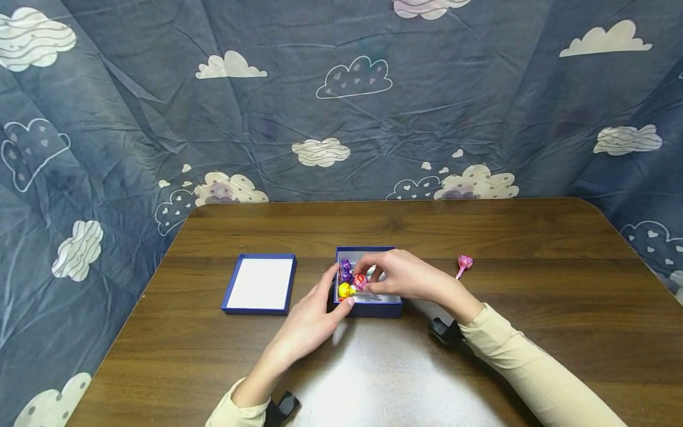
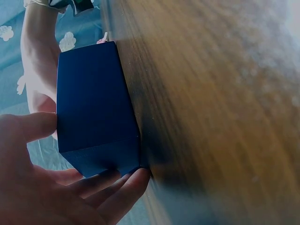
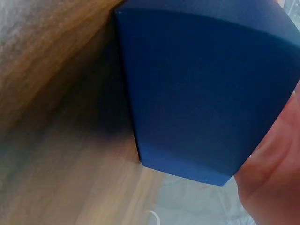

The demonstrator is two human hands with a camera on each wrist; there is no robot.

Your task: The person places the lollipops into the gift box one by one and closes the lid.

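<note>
A blue box [image 1: 373,310] with a pale inside stands open-topped on the table. My left hand [image 1: 309,323] holds it at the left, thumb at the near rim and fingers along the left wall, as the left wrist view also shows. Reaching in from the right, my right hand [image 1: 408,276] pinches a red-and-pink wrapped lollipop [image 1: 360,281] inside the box. Beside that lie a yellow lollipop [image 1: 345,290] and purple-wrapped lollipops [image 1: 345,267], along the left wall. The box wall [image 3: 201,93] hides the right fingertips in the right wrist view.
A square blue lid [image 1: 258,283] lies to the left of the box, white inside facing up. One pink lollipop [image 1: 465,261] rests on the wooden table [image 1: 533,255] at the right, beyond my right forearm. A cloud-patterned cloth [image 1: 352,124] hangs behind the table.
</note>
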